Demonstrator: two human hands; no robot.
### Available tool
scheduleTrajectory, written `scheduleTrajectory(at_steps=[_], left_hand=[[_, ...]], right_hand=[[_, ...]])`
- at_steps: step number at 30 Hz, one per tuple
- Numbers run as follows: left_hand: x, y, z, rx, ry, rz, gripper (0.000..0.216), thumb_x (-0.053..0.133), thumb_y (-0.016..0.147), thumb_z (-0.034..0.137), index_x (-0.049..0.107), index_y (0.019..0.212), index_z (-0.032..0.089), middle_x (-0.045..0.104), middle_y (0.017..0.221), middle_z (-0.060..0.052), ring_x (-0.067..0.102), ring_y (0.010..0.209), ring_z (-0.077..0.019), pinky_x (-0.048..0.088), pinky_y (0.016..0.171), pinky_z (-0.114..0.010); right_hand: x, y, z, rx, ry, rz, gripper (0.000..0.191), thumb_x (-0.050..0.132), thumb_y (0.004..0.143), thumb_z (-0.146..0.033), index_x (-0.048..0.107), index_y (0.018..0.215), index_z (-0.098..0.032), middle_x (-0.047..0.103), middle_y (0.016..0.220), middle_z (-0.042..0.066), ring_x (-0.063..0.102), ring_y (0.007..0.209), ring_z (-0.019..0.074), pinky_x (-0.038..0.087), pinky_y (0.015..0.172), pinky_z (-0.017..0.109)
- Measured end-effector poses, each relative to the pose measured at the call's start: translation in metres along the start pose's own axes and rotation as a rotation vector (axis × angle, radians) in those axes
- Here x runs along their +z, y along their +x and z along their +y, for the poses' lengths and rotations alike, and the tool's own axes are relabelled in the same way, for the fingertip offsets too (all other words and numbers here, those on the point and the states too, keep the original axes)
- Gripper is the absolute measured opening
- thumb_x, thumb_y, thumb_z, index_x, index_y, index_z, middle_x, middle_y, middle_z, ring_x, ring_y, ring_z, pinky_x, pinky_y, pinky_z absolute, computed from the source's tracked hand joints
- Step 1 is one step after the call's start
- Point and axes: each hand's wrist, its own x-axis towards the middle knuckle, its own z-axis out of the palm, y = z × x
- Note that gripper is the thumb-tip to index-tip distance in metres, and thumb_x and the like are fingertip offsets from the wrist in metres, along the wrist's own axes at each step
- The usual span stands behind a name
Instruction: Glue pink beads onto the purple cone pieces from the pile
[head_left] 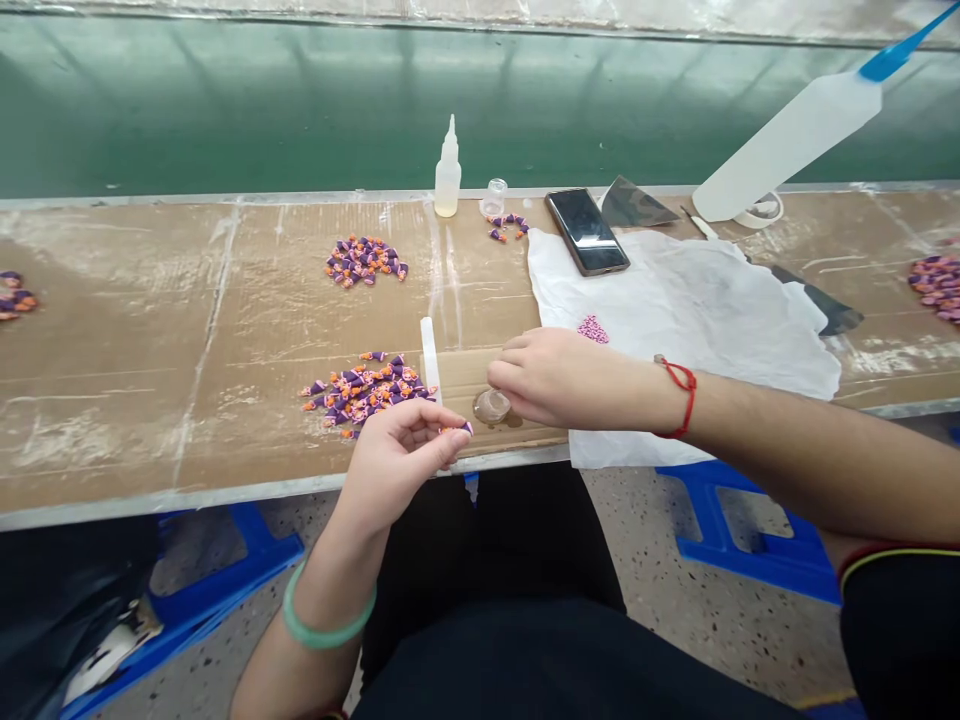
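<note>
Two hands low at the near edge of the table (150,400). Left hand (397,455) closed in a fingertip pinch on one small piece (459,429), held just off the table edge, tip pointing toward the other hand. Right hand (559,380) palm down, fingers curled, tips at a clear cap (492,406) resting on the table between the two hands. Gripping or merely steadying it: not to be told.

Step in hand, as judged: bringing the pinched piece up to the clear cap. Piece and cap near, not yet touching. Next move, as judged: calls for a short, steady approach with the pinch kept tight and the cap kept from sliding or tipping. Contents of cap not discernible.

Look of the piece: tiny, cone-like, purple with orange, mostly hidden by thumb and forefinger. Probably light and easily dropped.

Just beyond the left hand: loose pile (367,388) of like pieces, white stick (430,358) lying at its right side. Farther off: second pile (365,260) and squeeze bottle (448,175). Beyond the right hand: phone (586,230) lying on a white sheet (697,310). Green bangle on left wrist, red cord on right.
</note>
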Motion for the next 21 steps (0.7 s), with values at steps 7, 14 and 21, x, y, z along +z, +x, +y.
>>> scheduleTrajectory(at_steps=[7,14,21], left_hand=[[-0.001,0.0,-0.002,-0.008,-0.041,0.008,0.016,0.088,0.062,0.019,0.074,0.069,0.015,0.07,0.059,0.0,0.058,0.048,-0.0072,0.048,0.047,-0.016],[0.005,-0.003,-0.001,0.106,-0.127,0.046,0.017,0.089,0.064,0.018,0.073,0.07,0.016,0.069,0.058,0.001,0.062,0.048,-0.0075,0.052,0.047,-0.014],[0.021,-0.017,0.003,0.311,-0.208,0.023,0.012,0.085,0.073,0.011,0.076,0.076,0.018,0.076,0.068,0.0,0.072,0.055,-0.0101,0.06,0.055,-0.014]], right_hand=[[0.001,0.004,-0.001,-0.028,-0.011,0.006,0.015,0.056,0.09,-0.016,0.057,0.075,-0.017,0.061,0.067,0.005,0.047,0.062,0.0163,0.026,0.061,0.031],[-0.005,-0.007,-0.006,0.115,0.5,0.188,0.018,0.048,0.09,-0.02,0.053,0.072,-0.019,0.055,0.062,0.001,0.045,0.057,0.0134,0.029,0.057,0.028],[-0.024,-0.02,-0.028,0.346,1.412,0.141,0.017,0.055,0.088,-0.029,0.053,0.074,-0.019,0.061,0.072,0.0,0.059,0.068,0.0124,0.044,0.062,0.024]])
